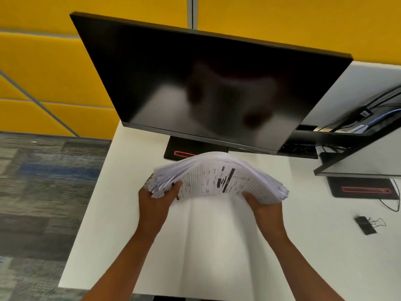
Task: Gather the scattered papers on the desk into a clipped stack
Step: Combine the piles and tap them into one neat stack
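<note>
Fingers of both hands, left and right, disappear beneath a thick stack of papers, leaving only thumbs and backs of hands in sight; the stack's underside cannot be seen, and print on its top sheet is too blurred to read. The stack also covers part of a monitor base. A dark monitor shows only a smeared reflection. A second screen is cut off by the right edge, as is the worktop. Both forearms run out of the bottom edge. A binder clip lies small and soft-edged at right
</note>
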### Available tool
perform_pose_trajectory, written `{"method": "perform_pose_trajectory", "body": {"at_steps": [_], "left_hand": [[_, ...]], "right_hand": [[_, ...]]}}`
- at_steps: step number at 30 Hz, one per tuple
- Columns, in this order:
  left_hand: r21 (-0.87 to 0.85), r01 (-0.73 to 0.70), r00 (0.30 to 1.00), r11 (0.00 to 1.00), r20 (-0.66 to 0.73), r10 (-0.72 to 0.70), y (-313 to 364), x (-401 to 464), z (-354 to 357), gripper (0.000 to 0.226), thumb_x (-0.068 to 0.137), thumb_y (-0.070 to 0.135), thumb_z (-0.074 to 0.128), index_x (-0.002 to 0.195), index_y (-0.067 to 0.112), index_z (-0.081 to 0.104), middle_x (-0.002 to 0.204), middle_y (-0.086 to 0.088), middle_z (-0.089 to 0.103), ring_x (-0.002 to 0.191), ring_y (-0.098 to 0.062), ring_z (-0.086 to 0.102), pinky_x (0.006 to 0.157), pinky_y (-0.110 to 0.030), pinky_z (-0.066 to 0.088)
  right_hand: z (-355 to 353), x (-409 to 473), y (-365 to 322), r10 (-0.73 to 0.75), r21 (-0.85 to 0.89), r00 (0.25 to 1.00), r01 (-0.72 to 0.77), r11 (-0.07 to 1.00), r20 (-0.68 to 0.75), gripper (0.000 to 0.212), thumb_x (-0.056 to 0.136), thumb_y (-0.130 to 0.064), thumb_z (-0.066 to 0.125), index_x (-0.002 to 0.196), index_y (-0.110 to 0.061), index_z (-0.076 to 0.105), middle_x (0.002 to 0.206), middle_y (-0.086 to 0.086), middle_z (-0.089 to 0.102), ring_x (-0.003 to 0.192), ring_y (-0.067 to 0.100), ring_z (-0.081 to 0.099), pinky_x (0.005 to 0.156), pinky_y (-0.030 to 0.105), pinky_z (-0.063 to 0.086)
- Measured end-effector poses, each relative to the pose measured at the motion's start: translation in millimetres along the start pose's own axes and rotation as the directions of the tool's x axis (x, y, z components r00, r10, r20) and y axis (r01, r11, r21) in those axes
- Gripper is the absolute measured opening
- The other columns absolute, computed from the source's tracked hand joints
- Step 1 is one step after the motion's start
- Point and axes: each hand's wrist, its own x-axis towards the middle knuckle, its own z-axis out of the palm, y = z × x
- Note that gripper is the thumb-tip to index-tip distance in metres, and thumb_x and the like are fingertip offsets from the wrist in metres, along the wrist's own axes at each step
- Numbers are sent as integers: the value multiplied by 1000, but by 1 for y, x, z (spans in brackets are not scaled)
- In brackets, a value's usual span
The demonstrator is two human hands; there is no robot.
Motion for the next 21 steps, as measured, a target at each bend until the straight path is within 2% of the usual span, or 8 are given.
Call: {"method": "perform_pose_trajectory", "body": {"at_steps": [2,5,7,11,15,18,20,21], "left_hand": [[0,-29,999,1000,31,29,2,7,-9,51,78,-9,76,94,39,73,94,14,75,95,-8,72,74,-20,59],[67,-9,997,998,74,4,-12,13,-26,43,72,6,84,111,16,67,104,1,74,102,-19,71,80,-26,60],[64,29,998,997,58,-33,-19,13,-29,48,69,10,88,112,11,67,105,-3,74,102,-21,71,80,-28,60],[-10,48,999,999,22,-48,-20,5,-17,39,74,-2,80,105,17,68,95,6,76,98,-19,72,72,-23,59],[-25,-8,1000,1000,-10,8,-18,-2,-11,42,78,-6,77,108,22,65,101,8,74,101,-16,71,77,-27,61],[82,15,1000,997,14,-16,-35,-7,-21,49,74,-2,82,109,27,64,105,10,73,100,-13,71,81,-31,61],[117,20,1000,993,17,-22,-40,-9,-28,47,72,-1,84,109,22,67,104,8,74,97,-10,72,84,-32,61],[119,36,999,992,18,-39,-43,-7,-29,44,71,-2,83,108,19,69,101,8,74,93,-7,72,84,-32,60]], "right_hand": [[-1,5,-4,-6,34,998,4,999,56,41,83,-3,79,120,-12,64,107,1,72,96,9,71,72,18,56],[-6,11,-5,-22,-28,983,27,999,182,56,80,2,80,127,-19,59,122,-7,66,108,0,65,81,12,53],[-7,12,-4,-17,-22,979,22,1000,202,58,80,4,79,130,-15,58,124,-9,66,109,-1,65,82,14,55],[7,6,0,49,91,996,-56,994,71,39,85,2,75,112,-25,68,98,-16,77,95,4,73,74,17,57],[24,-7,3,41,114,993,-29,993,-106,28,87,-5,76,113,-15,72,99,-9,77,95,8,73,76,15,57],[22,-15,11,13,61,999,-12,998,-30,46,84,0,77,124,-20,62,112,-15,70,99,-4,68,78,9,52],[14,-12,10,-20,-9,998,21,1000,60,63,82,5,77,135,-21,53,121,-24,64,109,-9,62,87,10,51],[11,-7,9,-13,-35,995,16,999,97,63,83,5,76,135,-22,53,122,-26,65,110,-10,61,90,11,51]]}}
